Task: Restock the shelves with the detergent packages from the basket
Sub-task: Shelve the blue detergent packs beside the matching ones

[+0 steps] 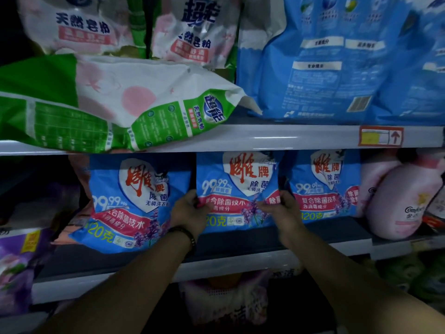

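Observation:
A blue detergent package (237,189) with red characters stands upright in the middle of the middle shelf (240,263). My left hand (189,213) grips its lower left edge, and my right hand (279,209) grips its lower right edge. A matching blue package (125,201) leans forward just to the left, and a third one (322,186) stands to the right. The basket is out of view.
On the upper shelf (277,137) a green and white bag (101,102) lies on its side, overhanging the edge, beside large blue bags (325,59). Pink softener bottles (399,201) sit at the right of the middle shelf. Purple bags (16,268) fill the left.

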